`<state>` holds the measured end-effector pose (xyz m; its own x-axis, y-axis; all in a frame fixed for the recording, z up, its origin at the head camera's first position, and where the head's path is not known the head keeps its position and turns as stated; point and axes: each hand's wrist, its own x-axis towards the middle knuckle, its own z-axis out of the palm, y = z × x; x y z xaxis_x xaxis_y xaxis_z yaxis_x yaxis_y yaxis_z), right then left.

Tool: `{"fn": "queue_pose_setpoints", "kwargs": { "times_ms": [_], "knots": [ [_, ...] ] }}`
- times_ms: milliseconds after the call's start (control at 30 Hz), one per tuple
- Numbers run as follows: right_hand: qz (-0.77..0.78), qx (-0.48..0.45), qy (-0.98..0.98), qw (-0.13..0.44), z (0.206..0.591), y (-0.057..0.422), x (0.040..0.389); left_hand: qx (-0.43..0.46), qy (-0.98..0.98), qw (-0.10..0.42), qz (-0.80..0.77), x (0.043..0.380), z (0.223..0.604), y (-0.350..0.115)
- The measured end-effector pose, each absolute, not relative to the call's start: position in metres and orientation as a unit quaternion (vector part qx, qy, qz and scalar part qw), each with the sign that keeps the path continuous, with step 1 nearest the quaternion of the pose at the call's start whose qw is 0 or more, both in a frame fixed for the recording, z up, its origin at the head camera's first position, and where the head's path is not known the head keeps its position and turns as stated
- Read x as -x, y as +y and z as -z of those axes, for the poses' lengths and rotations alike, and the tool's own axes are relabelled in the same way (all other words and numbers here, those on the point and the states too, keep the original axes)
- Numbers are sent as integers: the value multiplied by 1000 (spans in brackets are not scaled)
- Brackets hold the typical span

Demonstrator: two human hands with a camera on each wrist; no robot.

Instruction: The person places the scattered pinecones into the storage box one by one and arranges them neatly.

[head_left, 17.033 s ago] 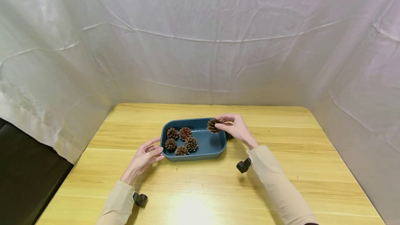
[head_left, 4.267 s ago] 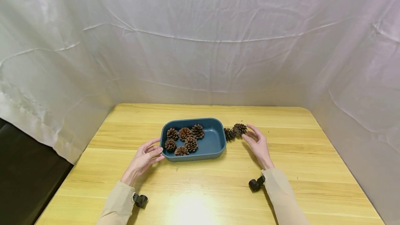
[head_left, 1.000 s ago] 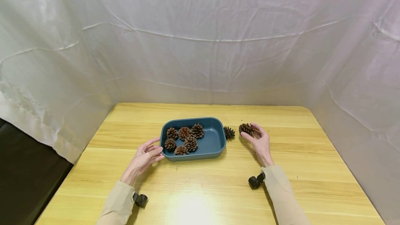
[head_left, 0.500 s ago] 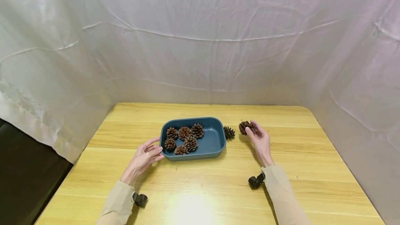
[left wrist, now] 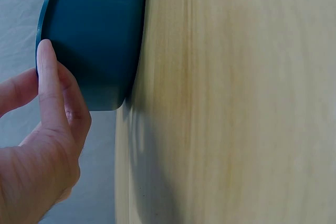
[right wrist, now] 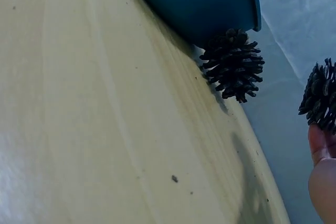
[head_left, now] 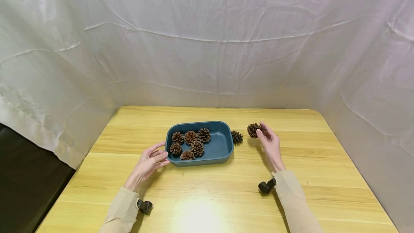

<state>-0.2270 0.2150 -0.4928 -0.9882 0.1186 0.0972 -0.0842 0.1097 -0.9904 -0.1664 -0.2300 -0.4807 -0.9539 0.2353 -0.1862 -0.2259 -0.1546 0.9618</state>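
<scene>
My left hand holds the left end of a dark teal tub, thumb at its rim. In the left wrist view the hand shows against the tub's wall. Several brown pine cones lie in the tub's left and middle part. My right hand grips a pine cone above the table, right of the tub. Another pine cone lies on the table by the tub's right end. In the right wrist view the held pine cone is partly cut off at the edge.
The wooden table carries the tub, with small dark specks on its surface. Pale cloth hangs behind and at both sides. A dark surface lies at the left, beyond the table edge.
Since 4.3 s ago my right hand has taken a pine cone from beside the other and lifted it, its thumb shifting over the cone. Earlier, one more cone went into the tub. My left hand stays.
</scene>
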Motion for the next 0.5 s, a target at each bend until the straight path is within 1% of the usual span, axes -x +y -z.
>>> {"fn": "queue_pose_setpoints", "kwargs": {
  "times_ms": [167,367,500],
  "knots": [
    [-686,19,-723,79,488,212,226,-6,631,153,-761,166,481,-230],
    [-705,8,-702,105,484,208,224,-6,628,154,-762,166,480,-230],
    [-707,-1,-698,111,482,207,223,-6,629,155,-762,166,480,-230]
  ]
}}
